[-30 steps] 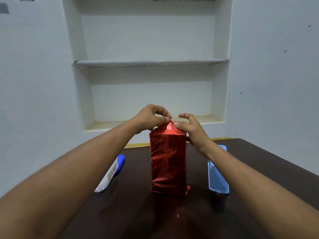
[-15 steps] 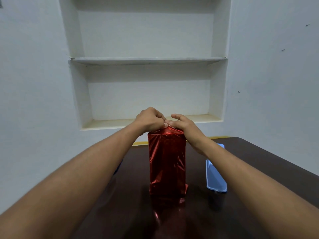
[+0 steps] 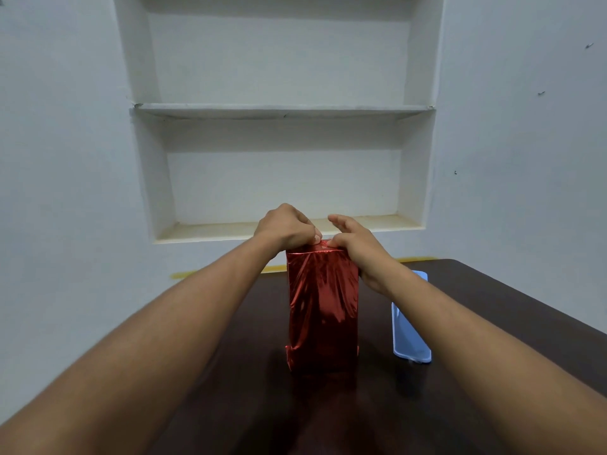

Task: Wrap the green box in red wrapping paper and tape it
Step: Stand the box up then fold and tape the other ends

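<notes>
A tall box stands upright on the dark table (image 3: 492, 405), fully covered in shiny red wrapping paper (image 3: 323, 310); no green shows. My left hand (image 3: 285, 229) is curled at the top left edge and pinches the folded paper there. My right hand (image 3: 356, 244) presses its thumb on the paper at the top right edge, with the fingers stretched out behind the box. The top flap lies folded down nearly flat under both hands. No tape is in view.
A light blue flat case (image 3: 409, 326) lies on the table just right of the box, partly under my right forearm. A white wall niche with a shelf (image 3: 282, 110) is behind the table. The table's right edge runs diagonally at the right.
The raised pointed flap of red paper has been pushed down flat onto the top of the box. The blue and white object at the left is now hidden behind my left arm.
</notes>
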A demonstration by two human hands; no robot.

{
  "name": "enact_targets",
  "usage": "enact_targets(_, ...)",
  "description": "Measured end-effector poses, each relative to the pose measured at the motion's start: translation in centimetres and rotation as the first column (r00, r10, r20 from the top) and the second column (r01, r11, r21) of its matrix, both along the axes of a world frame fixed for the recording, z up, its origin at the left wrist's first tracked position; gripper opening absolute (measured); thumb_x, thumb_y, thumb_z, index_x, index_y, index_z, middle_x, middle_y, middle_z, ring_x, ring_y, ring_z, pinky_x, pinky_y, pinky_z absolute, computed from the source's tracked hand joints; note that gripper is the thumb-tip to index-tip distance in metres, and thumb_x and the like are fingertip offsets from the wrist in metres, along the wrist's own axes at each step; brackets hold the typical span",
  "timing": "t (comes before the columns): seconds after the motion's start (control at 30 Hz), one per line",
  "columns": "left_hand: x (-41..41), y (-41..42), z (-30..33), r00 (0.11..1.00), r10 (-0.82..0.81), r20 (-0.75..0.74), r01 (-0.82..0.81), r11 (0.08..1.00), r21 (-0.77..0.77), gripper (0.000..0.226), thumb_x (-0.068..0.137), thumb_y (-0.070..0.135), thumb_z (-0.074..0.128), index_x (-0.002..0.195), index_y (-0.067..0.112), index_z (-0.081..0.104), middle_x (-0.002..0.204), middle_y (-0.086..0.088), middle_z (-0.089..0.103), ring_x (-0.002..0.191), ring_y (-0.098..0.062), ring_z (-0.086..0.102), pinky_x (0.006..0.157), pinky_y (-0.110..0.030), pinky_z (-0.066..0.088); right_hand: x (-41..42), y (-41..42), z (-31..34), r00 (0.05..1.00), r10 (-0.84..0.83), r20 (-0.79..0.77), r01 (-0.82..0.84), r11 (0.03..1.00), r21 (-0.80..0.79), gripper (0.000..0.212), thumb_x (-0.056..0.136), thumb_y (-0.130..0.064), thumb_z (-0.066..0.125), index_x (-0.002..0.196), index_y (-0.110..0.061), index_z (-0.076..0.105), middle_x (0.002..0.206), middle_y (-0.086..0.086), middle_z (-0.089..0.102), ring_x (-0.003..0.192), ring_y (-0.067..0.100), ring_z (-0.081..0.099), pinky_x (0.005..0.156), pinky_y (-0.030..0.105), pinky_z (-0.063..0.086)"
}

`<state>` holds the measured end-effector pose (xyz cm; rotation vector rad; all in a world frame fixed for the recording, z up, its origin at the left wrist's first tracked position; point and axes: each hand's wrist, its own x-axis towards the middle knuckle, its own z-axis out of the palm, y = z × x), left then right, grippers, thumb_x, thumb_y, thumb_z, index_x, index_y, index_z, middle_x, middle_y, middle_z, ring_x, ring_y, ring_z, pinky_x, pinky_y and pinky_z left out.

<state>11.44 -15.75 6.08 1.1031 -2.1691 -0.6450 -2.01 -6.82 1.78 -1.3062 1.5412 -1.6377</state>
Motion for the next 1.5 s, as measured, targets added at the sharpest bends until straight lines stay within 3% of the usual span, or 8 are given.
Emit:
enact_targets(0.13, 0.5, 0.6, -1.3, 0.935, -0.029, -0.354, 0.121, 0.963, 0.241, 0.008, 0.081, 0.017, 0.077, 0.087, 0.021, 0.081, 0.089, 0.007, 0.076, 0.087, -0.015, 0.067, 0.074, -0.027, 0.048, 0.0, 0.5, 0.5, 0.992, 0.026, 0.124, -0.034, 0.997, 0.068, 0.046, 0.091, 0.006, 0.051, 0.126, -0.017, 0.068, 0.084, 0.006, 0.068, 0.058, 0.013, 0.063, 0.057, 0.024, 0.051)
enact_targets(0.23, 1.3, 1.8, -2.5, 0.861, 0.040, -0.508, 0.251, 0.834, 0.492, 0.016, 0.073, 0.022, 0.074, 0.087, 0.015, 0.072, 0.081, 0.002, 0.071, 0.068, -0.018, 0.059, 0.068, -0.031, 0.042, 0.0, 0.7, 0.7, 0.988, 0.027, 0.153, -0.038, 0.997, 0.067, 0.042, 0.090, 0.006, 0.050, 0.115, -0.017, 0.073, 0.092, 0.014, 0.071, 0.059, 0.015, 0.064, 0.058, 0.023, 0.053)
enact_targets(0.43, 1.4, 3.2, -3.4, 0.742, 0.226, -0.632, 0.264, 0.767, 0.585, 0.020, 0.071, 0.006, 0.070, 0.091, 0.007, 0.069, 0.071, -0.005, 0.063, 0.044, -0.015, 0.055, 0.044, -0.019, 0.043, 0.3, 0.6, 0.7, 0.993, -0.006, 0.118, -0.006, 0.995, 0.098, 0.036, 0.092, 0.002, 0.053, 0.112, -0.018, 0.075, 0.111, 0.013, 0.074, 0.080, 0.019, 0.070, 0.066, 0.026, 0.056)
enact_targets(0.87, 1.5, 4.9, -3.7, 0.665, 0.275, -0.694, 0.315, 0.739, 0.596, 0.019, 0.079, 0.006, 0.064, 0.095, 0.002, 0.072, 0.064, -0.006, 0.069, 0.043, -0.019, 0.061, 0.044, -0.021, 0.047, 1.6, 0.5, 1.7, 0.961, -0.090, 0.261, 0.058, 0.990, 0.127, 0.041, 0.085, 0.010, 0.064, 0.116, -0.015, 0.073, 0.105, 0.015, 0.073, 0.066, 0.020, 0.071, 0.051, 0.023, 0.056)
enact_targets(1.1, 1.4, 4.6, -3.7, 0.643, 0.293, -0.708, 0.287, 0.765, 0.577, 0.018, 0.075, 0.002, 0.066, 0.092, 0.003, 0.070, 0.065, -0.007, 0.063, 0.043, -0.019, 0.058, 0.048, -0.022, 0.048, 0.5, 0.5, 0.3, 0.925, -0.294, 0.240, 0.291, 0.956, 0.047, 0.013, 0.079, -0.033, 0.078, 0.091, -0.027, 0.076, 0.106, -0.003, 0.076, 0.104, 0.019, 0.070, 0.099, 0.040, 0.056)
enact_targets(1.3, 1.6, 5.1, -3.9, 0.646, 0.288, -0.707, 0.273, 0.778, 0.566, 0.012, 0.080, 0.002, 0.066, 0.091, 0.005, 0.067, 0.064, -0.006, 0.058, 0.035, -0.013, 0.052, 0.038, -0.017, 0.042, -2.7, 5.6, -3.1, 0.734, -0.664, -0.143, 0.679, 0.725, 0.114, 0.029, 0.081, -0.019, 0.057, 0.055, -0.014, 0.044, 0.060, 0.003, 0.051, 0.059, 0.025, 0.045, 0.060, 0.031, 0.037)
enact_targets(1.4, 1.7, 5.3, -3.9, 0.649, 0.280, -0.708, 0.266, 0.788, 0.555, 0.009, 0.081, 0.002, 0.066, 0.090, 0.005, 0.066, 0.064, -0.005, 0.056, 0.032, -0.010, 0.050, 0.035, -0.014, 0.039, -4.7, 7.7, -3.9, 0.633, -0.707, -0.316, 0.773, 0.597, 0.215, 0.013, 0.075, -0.025, 0.052, 0.067, -0.014, 0.055, 0.086, 0.009, 0.067, 0.079, 0.033, 0.063, 0.061, 0.030, 0.043)
enact_targets(1.5, 1.9, 5.7, -3.8, 0.656, 0.266, -0.707, 0.264, 0.796, 0.544, 0.007, 0.084, 0.001, 0.064, 0.084, 0.008, 0.062, 0.067, -0.005, 0.055, 0.029, -0.007, 0.048, 0.032, -0.013, 0.035, -5.9, 8.8, -4.0, 0.719, -0.631, -0.292, 0.687, 0.584, 0.432, 0.030, 0.087, -0.028, 0.058, 0.113, -0.011, 0.058, 0.112, 0.010, 0.059, 0.098, 0.036, 0.059, 0.076, 0.046, 0.056)
